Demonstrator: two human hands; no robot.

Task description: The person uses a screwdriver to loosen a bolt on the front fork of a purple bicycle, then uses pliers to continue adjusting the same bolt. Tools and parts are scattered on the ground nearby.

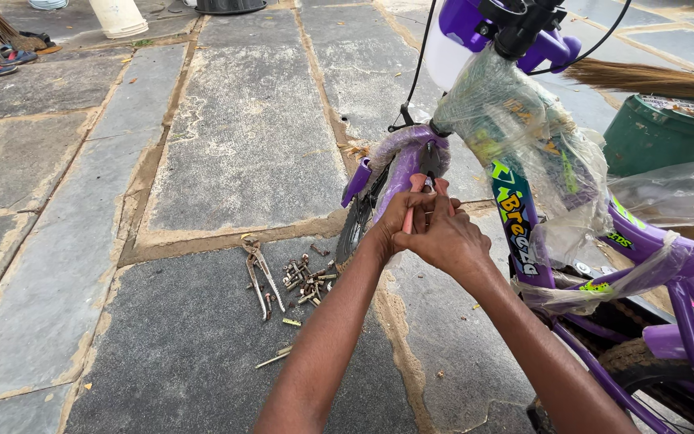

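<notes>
A small purple bicycle (pixel 652 249) wrapped in clear plastic stands on the stone paving, its front wheel (pixel 357 225) and purple fork (pixel 408 161) to the left. Both my hands meet at the fork beside the wheel. My left hand (pixel 402 219) and my right hand (pixel 447 237) are closed together on a tool with red handles (pixel 426 193), whose jaws are hidden by the fork and my fingers.
Rusty pliers (pixel 262 277) and a heap of several bolts and nuts (pixel 307 281) lie on the dark slab left of the wheel. A green bin (pixel 656 133) with a broom (pixel 644 78) stands at the right. Sandals (pixel 2 60) and a white bucket (pixel 118 18) sit at the far top left.
</notes>
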